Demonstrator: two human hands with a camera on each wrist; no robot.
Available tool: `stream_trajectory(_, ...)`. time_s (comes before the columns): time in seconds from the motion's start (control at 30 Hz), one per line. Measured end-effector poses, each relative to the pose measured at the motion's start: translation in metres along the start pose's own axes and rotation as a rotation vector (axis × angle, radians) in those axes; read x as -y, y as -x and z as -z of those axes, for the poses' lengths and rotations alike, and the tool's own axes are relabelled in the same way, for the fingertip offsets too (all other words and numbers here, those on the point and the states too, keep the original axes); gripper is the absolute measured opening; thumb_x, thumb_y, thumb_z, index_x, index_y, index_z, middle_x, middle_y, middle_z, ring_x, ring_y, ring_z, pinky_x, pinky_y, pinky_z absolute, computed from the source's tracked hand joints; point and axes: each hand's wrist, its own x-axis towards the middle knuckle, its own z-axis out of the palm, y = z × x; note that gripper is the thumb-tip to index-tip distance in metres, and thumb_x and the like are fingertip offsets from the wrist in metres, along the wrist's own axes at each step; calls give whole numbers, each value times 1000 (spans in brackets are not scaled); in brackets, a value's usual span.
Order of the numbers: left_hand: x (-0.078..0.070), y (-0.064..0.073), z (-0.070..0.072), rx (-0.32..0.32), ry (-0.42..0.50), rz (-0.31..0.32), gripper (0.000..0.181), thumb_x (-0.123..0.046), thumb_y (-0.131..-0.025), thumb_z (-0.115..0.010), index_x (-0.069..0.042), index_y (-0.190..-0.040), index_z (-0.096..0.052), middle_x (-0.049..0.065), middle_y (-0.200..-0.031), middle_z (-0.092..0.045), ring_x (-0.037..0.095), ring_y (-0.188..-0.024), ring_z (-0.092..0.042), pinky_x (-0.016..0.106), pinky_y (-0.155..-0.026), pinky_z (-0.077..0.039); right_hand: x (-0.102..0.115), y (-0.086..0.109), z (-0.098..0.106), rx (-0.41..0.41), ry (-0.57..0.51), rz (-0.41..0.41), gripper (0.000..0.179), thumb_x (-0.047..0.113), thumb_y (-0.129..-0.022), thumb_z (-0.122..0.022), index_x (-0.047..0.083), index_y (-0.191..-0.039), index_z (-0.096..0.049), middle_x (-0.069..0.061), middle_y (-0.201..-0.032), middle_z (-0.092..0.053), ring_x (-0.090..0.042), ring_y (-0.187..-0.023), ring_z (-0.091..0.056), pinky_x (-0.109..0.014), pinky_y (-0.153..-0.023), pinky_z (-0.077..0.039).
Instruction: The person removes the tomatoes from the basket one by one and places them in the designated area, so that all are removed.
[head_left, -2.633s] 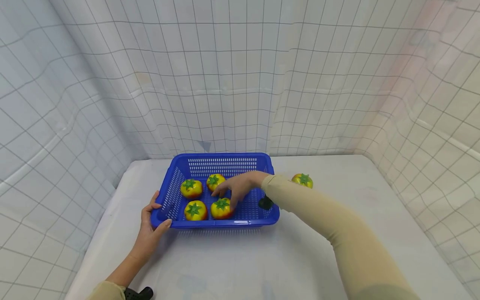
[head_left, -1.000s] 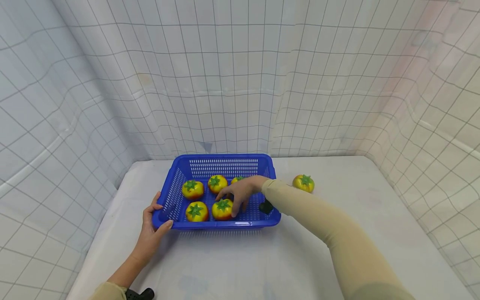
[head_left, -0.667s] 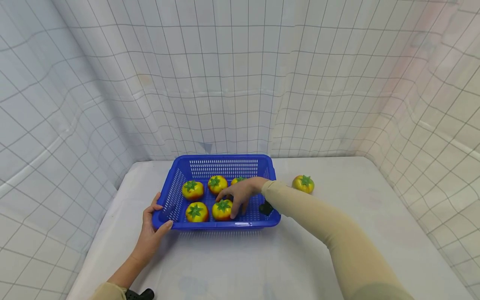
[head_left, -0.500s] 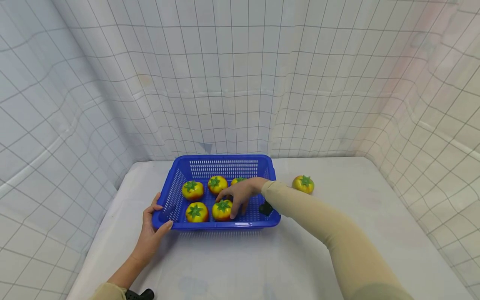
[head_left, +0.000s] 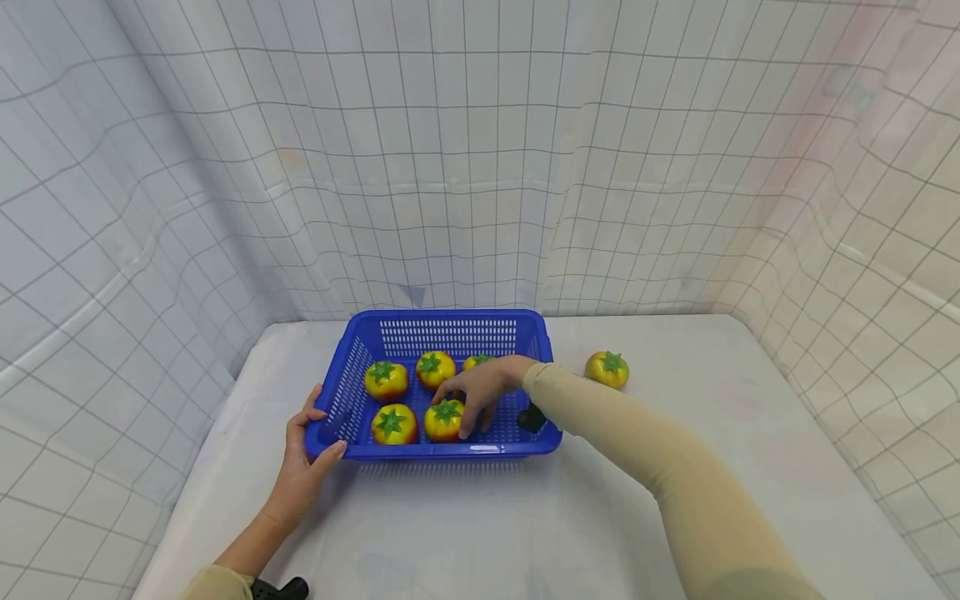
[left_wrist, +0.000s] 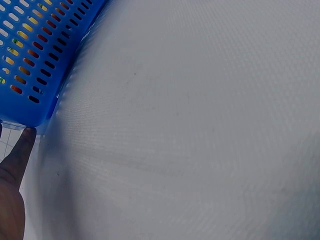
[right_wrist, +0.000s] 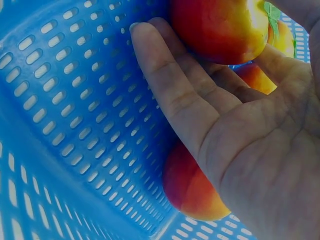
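A blue plastic basket [head_left: 480,451] with slotted walls stands on the table, several yellow-and-red toy tomatoes with green star-shaped tops inside it. My left hand [head_left: 296,475] grips its front left corner, thumb on the front rim and fingers at the left side. Inside the basket, my right hand [head_left: 480,392] holds the front-row tomato [head_left: 444,421] nearest the right, thumb in front and fingers behind. In the right wrist view that tomato [right_wrist: 220,30] sits between thumb and fingers, with the outer fingers reaching past it. Another tomato [head_left: 478,361] is partly hidden behind this hand.
One more toy tomato [head_left: 607,369] lies on the white-covered table [head_left: 480,533], right of the basket. Beside it my right sleeve [head_left: 645,433] crosses the basket's right rim. White grid-patterned curtains [head_left: 480,167] close off the back and both sides.
Since the oldest frame, the right hand has shifted slightly at the same tomato, and the tomato behind it has come into view. Over the last second both hands and the basket stay nearly still.
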Motion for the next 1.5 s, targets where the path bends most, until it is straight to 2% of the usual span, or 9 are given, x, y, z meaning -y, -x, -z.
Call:
stream_trajectory(0.43, 1, -1, 0, 1, 6, -10, 47, -3, -102, -54, -14, -135, -23, -7, -172, 0, 40, -154, -2, 7, -99, -34, -1, 1, 1, 0, 6, 7, 71, 7, -83, -84, 26, -143, -51, -3, -139, -43, -25, -118, -55, -40, -90, -57)
stream_trajectory(0.73, 1, 0, 0, 6, 27, -18, 46, -2, -102, -53, -15, -135, -23, -5, -172, 1, 41, -154, -1, 7, -99, -35, 3, 10, 4, -31, 2, 56, 68, 8, -84, -83, 26, -142, -53, -3, -143, -43, -25, -119, -56, -39, -88, -58)
stream_trajectory(1.03, 2, 0, 1, 9, 25, -23, 46, -2, -102, -53, -17, -134, -24, -7, -172, 0, 39, -154, -1, 7, -100, -34, 7, 33, 13, -82, 20, 123, 70, 15, -84, -83, 28, -145, -51, -2, -146, -42, -23, -122, -53, -36, -87, -58)
stream_trajectory(1.23, 2, 1, 1, 9, 17, -29, 46, -3, -103, -53, -16, -135, -23, -8, -172, 0, 40, -154, -1, 7, -99, -35, 4, 50, 20, -131, 6, 171, 70, 20, -84, -84, 30, -145, -51, -4, -148, -41, -25, -119, -57, -40, -89, -57)
stream_trajectory(1.5, -1, 0, 1, 5, 16, -12, 46, -5, -103, -54, -16, -135, -23, -8, -172, 0, 41, -154, -1, 7, -98, -36, -6, 81, 32, -208, -38, 215, 70, 23, -84, -83, 31, -145, -51, -4, -145, -46, -25, -119, -60, -43, -91, -57)
